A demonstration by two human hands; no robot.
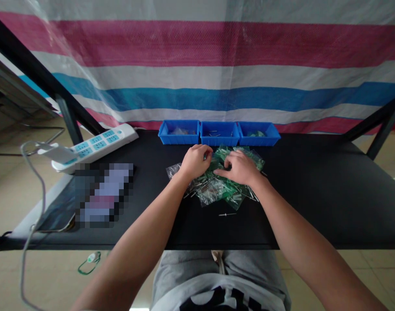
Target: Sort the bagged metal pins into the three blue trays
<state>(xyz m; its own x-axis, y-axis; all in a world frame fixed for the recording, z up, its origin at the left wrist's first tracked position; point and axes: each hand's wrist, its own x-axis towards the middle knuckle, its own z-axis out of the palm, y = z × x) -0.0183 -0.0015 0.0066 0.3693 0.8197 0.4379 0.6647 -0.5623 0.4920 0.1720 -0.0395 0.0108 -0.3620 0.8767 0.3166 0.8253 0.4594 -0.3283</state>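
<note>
A heap of small clear and green plastic bags (213, 192) and loose metal blind rivets lies on the black table, under and between my hands. My left hand (193, 162) rests at the heap's left side with its fingers curled in; a small dark glint shows at the fingertips, too small to name. Over the right part of the heap is my right hand (241, 167), thumb and fingers apart, touching the green bags. Its fingertips are partly hidden among the bags. One blind rivet (227, 214) lies by itself in front of the heap.
Behind the heap stand three blue bins: a left bin (179, 139) with clear bags, a middle bin (219, 141) with thin metal pieces, a right bin (259, 141) with green bags. A white power strip (122, 134) and a blurred-out phone-like object (103, 194) lie at left.
</note>
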